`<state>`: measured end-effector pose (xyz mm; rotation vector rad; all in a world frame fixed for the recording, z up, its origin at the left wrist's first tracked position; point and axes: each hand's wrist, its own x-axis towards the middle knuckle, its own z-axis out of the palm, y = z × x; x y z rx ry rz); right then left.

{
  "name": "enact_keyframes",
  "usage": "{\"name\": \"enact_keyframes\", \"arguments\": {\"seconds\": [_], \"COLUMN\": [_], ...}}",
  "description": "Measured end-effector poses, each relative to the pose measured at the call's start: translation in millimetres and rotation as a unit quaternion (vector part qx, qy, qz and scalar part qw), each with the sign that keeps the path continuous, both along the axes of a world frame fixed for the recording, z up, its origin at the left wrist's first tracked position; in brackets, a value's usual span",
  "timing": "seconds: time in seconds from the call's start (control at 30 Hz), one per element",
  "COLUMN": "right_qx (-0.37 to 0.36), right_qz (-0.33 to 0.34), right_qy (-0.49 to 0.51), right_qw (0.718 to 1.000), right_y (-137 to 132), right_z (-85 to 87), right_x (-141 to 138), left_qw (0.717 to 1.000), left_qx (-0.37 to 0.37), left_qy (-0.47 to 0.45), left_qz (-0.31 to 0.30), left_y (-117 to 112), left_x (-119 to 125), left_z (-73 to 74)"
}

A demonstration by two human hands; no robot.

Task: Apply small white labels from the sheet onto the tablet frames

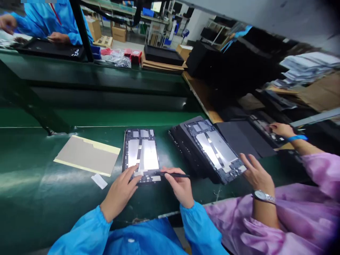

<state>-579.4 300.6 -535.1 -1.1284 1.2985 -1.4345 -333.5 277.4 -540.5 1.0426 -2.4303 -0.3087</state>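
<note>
An opened tablet frame [141, 152] with silvery panels lies flat on the green belt [34, 184] in front of me. My left hand [120, 191] rests on its near edge, fingers stretched with the fingertips pressing the lower left part. My right hand [179, 186] is closed in a pinch on a thin black tool [172, 174] that lies across the frame's near right corner. Both my sleeves are blue.
A grey sheet with yellow edges [87, 154] and a small white strip [99, 181] lie to the left. To the right a co-worker in a pink sleeve holds another tablet frame [215, 148] on a dark stack. Black trays and boxes stand beyond; a person in blue works far left.
</note>
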Motion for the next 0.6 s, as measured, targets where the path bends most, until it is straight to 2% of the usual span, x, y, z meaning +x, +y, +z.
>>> {"name": "enact_keyframes", "arguments": {"seconds": [0.1, 0.2, 0.37, 0.6], "right_qx": [-0.039, -0.035, -0.014, -0.033], "right_qz": [0.134, 0.245, 0.305, 0.323], "right_qy": [0.099, 0.122, 0.113, 0.160], "right_qw": [0.985, 0.961, 0.945, 0.932], "right_y": [-12.3, -27.1, -38.4, -39.5], "right_z": [12.5, 16.0, 14.7, 18.5], "right_x": [-10.1, -13.7, -14.1, -16.0], "left_qw": [0.999, 0.997, 0.995, 0.994], "left_qx": [-0.017, -0.007, 0.001, 0.010], "left_qy": [0.030, 0.064, 0.090, 0.107], "left_qz": [0.007, 0.041, 0.040, 0.035], "left_y": [4.1, 7.0, 4.4, 3.8], "left_x": [-9.6, -27.7, -35.3, -32.2], "left_z": [3.2, 0.3, -5.1, -2.6]}}
